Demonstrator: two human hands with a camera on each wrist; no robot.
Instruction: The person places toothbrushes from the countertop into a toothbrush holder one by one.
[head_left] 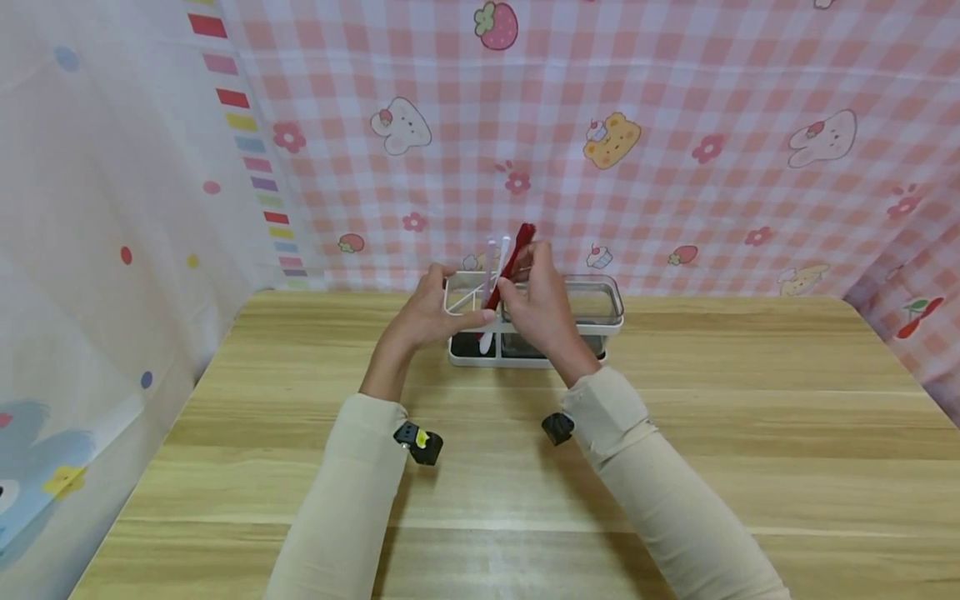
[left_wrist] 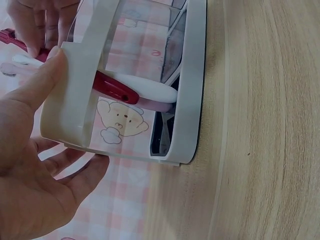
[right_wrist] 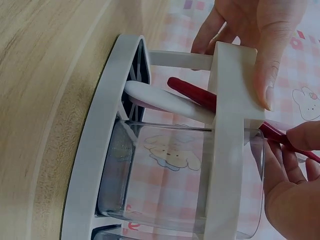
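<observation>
A red toothbrush (head_left: 524, 242) leans at a slant, bristle end up. My right hand (head_left: 546, 310) pinches its upper part between thumb and fingers. Its lower end (left_wrist: 117, 89) passes through the left opening of a white toothbrush holder (head_left: 558, 330) and hangs above the base. In that same opening stand a white toothbrush (right_wrist: 160, 100) and a pale purple toothbrush (head_left: 490, 254), both reaching down to the base. My left hand (head_left: 422, 318) grips the holder's left end, thumb on the front of the upper rim and fingers behind.
Clear cups (right_wrist: 170, 170) sit in the holder's right part. The holder stands near the back edge of a wooden table (head_left: 480, 517), close to a pink checked cloth (head_left: 480, 167). A white patterned cloth (head_left: 112, 250) hangs on the left.
</observation>
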